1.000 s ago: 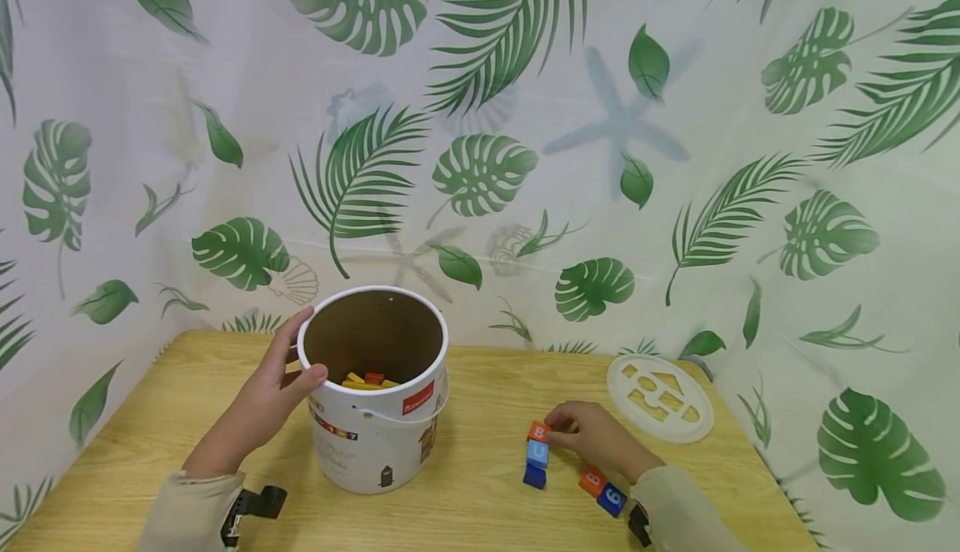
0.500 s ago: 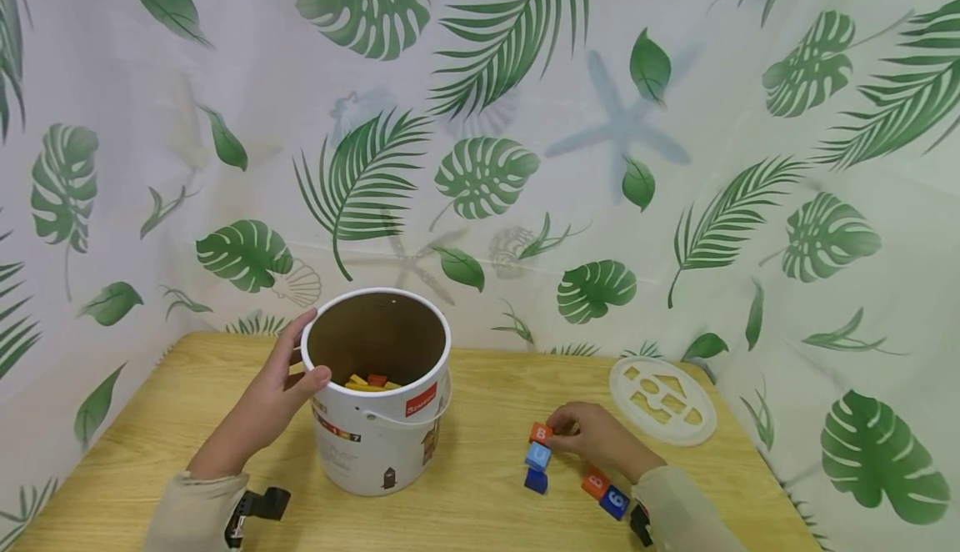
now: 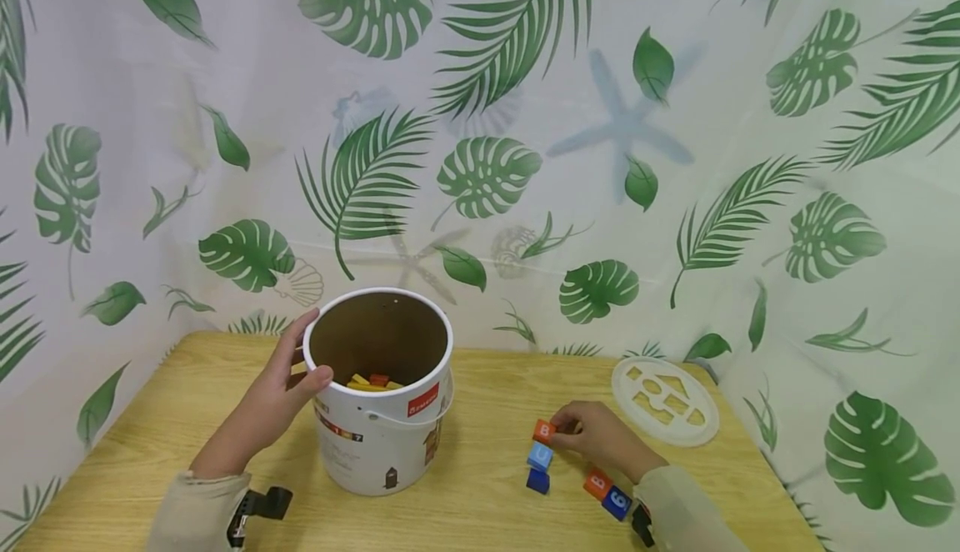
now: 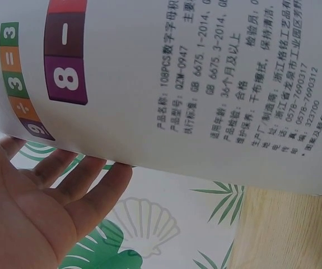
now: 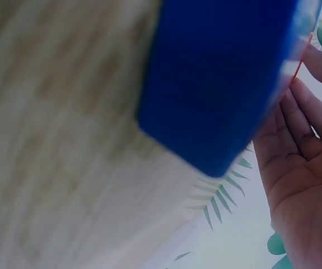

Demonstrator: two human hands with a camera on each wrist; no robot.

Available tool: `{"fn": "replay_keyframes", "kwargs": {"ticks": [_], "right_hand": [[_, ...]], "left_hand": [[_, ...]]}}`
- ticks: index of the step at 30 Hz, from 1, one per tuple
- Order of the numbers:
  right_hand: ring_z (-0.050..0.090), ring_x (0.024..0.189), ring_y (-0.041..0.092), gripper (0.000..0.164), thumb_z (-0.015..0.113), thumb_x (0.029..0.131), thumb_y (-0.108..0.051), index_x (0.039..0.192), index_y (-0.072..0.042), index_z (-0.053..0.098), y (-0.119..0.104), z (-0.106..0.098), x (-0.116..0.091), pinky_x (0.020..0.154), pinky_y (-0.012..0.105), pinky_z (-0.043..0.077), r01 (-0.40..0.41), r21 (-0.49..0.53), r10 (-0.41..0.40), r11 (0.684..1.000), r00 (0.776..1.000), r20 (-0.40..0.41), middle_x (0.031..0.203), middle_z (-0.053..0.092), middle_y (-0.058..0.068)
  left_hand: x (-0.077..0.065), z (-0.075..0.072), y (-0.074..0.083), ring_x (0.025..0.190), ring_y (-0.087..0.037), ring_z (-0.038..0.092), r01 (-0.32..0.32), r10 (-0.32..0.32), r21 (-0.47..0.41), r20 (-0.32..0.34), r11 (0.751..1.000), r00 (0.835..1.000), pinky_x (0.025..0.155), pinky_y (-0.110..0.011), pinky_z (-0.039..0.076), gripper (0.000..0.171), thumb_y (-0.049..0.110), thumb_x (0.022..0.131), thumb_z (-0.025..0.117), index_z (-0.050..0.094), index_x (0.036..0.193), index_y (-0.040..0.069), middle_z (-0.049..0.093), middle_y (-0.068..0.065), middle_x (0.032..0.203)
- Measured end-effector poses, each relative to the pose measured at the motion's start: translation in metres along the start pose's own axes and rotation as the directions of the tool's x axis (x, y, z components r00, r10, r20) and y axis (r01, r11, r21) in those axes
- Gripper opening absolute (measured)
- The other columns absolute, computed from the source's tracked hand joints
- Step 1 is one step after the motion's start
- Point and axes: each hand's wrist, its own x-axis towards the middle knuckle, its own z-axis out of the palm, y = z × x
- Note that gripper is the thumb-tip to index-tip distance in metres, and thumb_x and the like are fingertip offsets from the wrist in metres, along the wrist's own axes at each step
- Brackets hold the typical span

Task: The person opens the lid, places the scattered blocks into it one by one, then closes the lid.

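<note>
My left hand rests against the left side of a white bucket, thumb at the rim and fingers spread along the outer wall. In the left wrist view, the fairly straight fingers lie against the printed bucket wall. With thumb and fingertips, my right hand pinches an orange-red block marked B. It stands at the far end of a short row, behind a light blue block and a dark blue block. A large blue block fills much of the right wrist view.
Beside the right wrist lie another orange-red B block and a dark blue block marked 6 or 9. A pale round lid with cutouts lies at the back right. Yellow and red blocks are inside the bucket. A leaf-print curtain stands behind the table.
The whole head view has shifted slightly to the right. The left hand stays on the bucket and the right hand stays at the B block, with the blocks in the same arrangement.
</note>
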Motion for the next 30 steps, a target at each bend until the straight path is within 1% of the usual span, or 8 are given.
{"fn": "replay_keyframes", "kwargs": {"ticks": [7, 10, 13, 16, 19, 24, 27, 30], "right_hand": [[0.064, 0.087, 0.011, 0.023, 0.076, 0.094, -0.038, 0.104, -0.018, 0.076, 0.000, 0.000, 0.001, 0.076, 0.032, 0.054, 0.021, -0.051, -0.021, 0.998, 1.000, 0.001, 0.097, 0.071, -0.007], [0.063, 0.086, 0.011, 0.021, 0.076, 0.094, -0.037, 0.103, -0.017, 0.075, 0.000, -0.001, 0.001, 0.076, 0.033, 0.054, 0.035, -0.057, -0.034, 0.998, 0.999, 0.008, 0.095, 0.069, -0.007], [0.063, 0.085, 0.010, 0.020, 0.076, 0.095, -0.036, 0.102, -0.017, 0.075, -0.001, -0.002, 0.000, 0.075, 0.033, 0.054, 0.047, -0.064, -0.046, 0.997, 0.999, 0.017, 0.094, 0.068, -0.008], [0.062, 0.085, 0.008, 0.020, 0.076, 0.095, -0.037, 0.101, -0.019, 0.075, -0.001, -0.004, -0.001, 0.075, 0.031, 0.055, 0.058, -0.091, -0.058, 0.994, 0.998, 0.006, 0.094, 0.068, -0.010], [0.063, 0.086, 0.007, 0.019, 0.076, 0.094, -0.037, 0.101, -0.020, 0.075, 0.000, -0.006, -0.003, 0.076, 0.032, 0.055, 0.057, -0.121, -0.060, 0.991, 0.998, -0.020, 0.095, 0.069, -0.011], [0.063, 0.089, 0.010, 0.016, 0.077, 0.092, -0.035, 0.099, -0.020, 0.074, -0.002, -0.012, -0.004, 0.079, 0.037, 0.054, 0.023, -0.160, -0.037, 0.987, 0.996, -0.081, 0.096, 0.068, -0.010], [0.062, 0.090, 0.013, 0.014, 0.077, 0.091, -0.033, 0.097, -0.021, 0.072, -0.006, -0.017, -0.004, 0.080, 0.037, 0.054, 0.011, -0.164, -0.034, 0.986, 0.990, -0.137, 0.096, 0.067, -0.008], [0.063, 0.093, 0.016, 0.014, 0.076, 0.092, -0.030, 0.100, -0.020, 0.072, -0.013, -0.021, -0.004, 0.080, 0.037, 0.054, 0.023, -0.150, -0.053, 0.988, 0.978, -0.202, 0.098, 0.068, -0.006]], "left_hand": [[0.001, -0.001, 0.002, 0.138, -0.046, 0.041, 0.008, -0.008, -0.004, 0.003, 1.000, 1.000, 0.105, -0.068, 0.042, 0.078, 0.030, 0.104, 0.059, 0.011, 0.166, 0.025, 0.034, -0.022, 0.157], [0.000, -0.001, 0.003, 0.138, -0.046, 0.041, 0.010, -0.010, -0.010, 0.005, 1.000, 1.000, 0.105, -0.068, 0.042, 0.078, 0.028, 0.104, 0.059, 0.011, 0.166, 0.025, 0.034, -0.022, 0.156], [0.000, -0.001, 0.002, 0.137, -0.045, 0.041, 0.008, -0.008, -0.021, 0.010, 1.000, 1.000, 0.104, -0.068, 0.042, 0.078, 0.026, 0.104, 0.059, 0.011, 0.166, 0.024, 0.034, -0.022, 0.156], [0.001, 0.000, 0.001, 0.137, -0.045, 0.041, 0.003, -0.003, -0.031, 0.014, 1.000, 1.000, 0.105, -0.068, 0.041, 0.078, 0.027, 0.104, 0.059, 0.011, 0.166, 0.025, 0.033, -0.021, 0.157], [0.000, 0.001, -0.001, 0.137, -0.045, 0.040, -0.003, 0.003, -0.030, 0.012, 1.000, 1.000, 0.105, -0.069, 0.041, 0.078, 0.028, 0.105, 0.058, 0.010, 0.166, 0.025, 0.032, -0.021, 0.157], [0.000, 0.001, -0.002, 0.138, -0.047, 0.040, -0.006, 0.007, -0.015, 0.007, 1.000, 1.000, 0.104, -0.069, 0.041, 0.079, 0.029, 0.104, 0.058, 0.010, 0.166, 0.024, 0.032, -0.022, 0.157], [0.001, 0.001, -0.002, 0.138, -0.047, 0.040, -0.003, 0.003, -0.011, 0.006, 1.000, 1.000, 0.104, -0.069, 0.041, 0.079, 0.029, 0.105, 0.058, 0.010, 0.166, 0.026, 0.033, -0.022, 0.156], [0.002, 0.000, -0.002, 0.139, -0.047, 0.040, 0.000, 0.000, -0.012, 0.007, 1.000, 1.000, 0.105, -0.069, 0.041, 0.078, 0.029, 0.105, 0.058, 0.010, 0.166, 0.026, 0.033, -0.022, 0.157]]}}
